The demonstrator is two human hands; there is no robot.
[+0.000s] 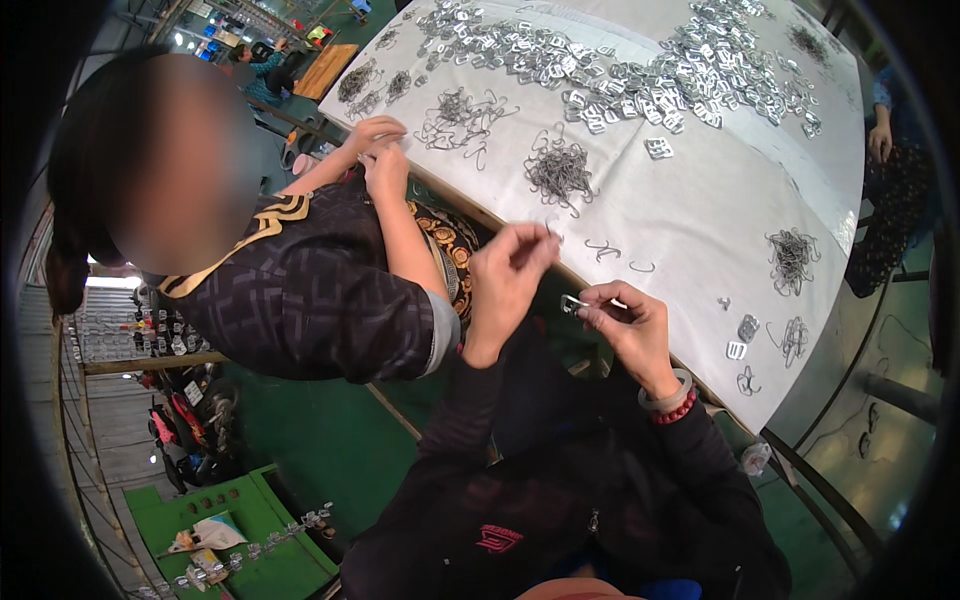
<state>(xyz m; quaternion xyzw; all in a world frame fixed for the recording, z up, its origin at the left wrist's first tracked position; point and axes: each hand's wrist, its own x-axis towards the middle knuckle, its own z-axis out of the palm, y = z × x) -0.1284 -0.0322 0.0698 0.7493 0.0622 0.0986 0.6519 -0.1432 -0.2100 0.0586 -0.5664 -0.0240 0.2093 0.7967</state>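
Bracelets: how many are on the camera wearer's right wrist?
2: a pale bangle nearer the right hand and a red beaded bracelet nearer the sleeve; the sleeve may hide others.

Left: co-worker in dark patterned shirt (320, 315), close by. Far upper left: person in teal (262, 82) near a brown wooden board (326, 72). Lower left: green platform (158, 515) carrying a white bag (220, 530) and yellowish packet (207, 566), green floor (270, 425) alongside. Right edge: another person, dark patterned trousers (872, 240), partly cut off.
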